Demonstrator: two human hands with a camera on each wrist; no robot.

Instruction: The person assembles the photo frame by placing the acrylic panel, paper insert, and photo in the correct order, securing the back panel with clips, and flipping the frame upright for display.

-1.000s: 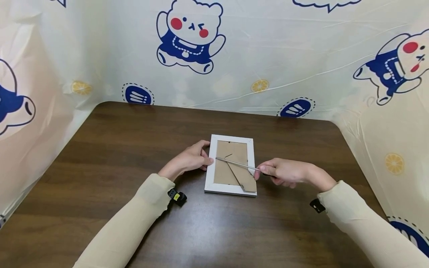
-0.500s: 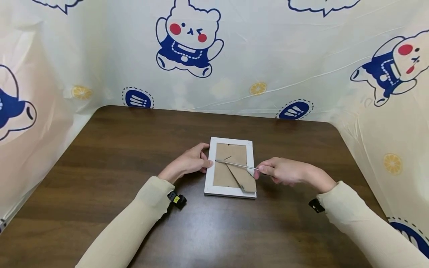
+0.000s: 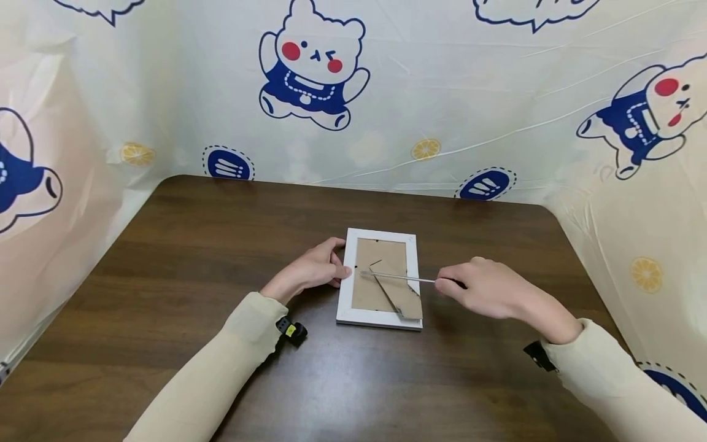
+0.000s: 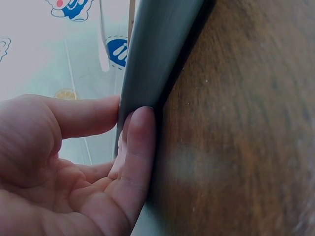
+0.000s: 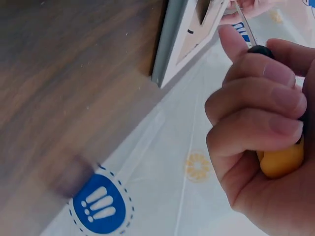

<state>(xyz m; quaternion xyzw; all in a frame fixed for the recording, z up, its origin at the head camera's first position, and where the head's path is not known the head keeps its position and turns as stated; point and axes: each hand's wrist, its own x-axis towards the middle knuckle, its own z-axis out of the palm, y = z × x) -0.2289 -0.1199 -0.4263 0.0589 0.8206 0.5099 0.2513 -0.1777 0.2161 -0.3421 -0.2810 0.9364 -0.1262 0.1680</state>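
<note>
Fingers of the left hand lie nearly straight against the left edge of the 1 white picture frame, which lies face down at the middle of the tabletop. Over its brown backing, the 1 screwdriver has slid rightward since a second ago, its tip now nearer the middle. The right hand, fingers curled round the handle, has drawn back, seemingly repositioning.
</note>
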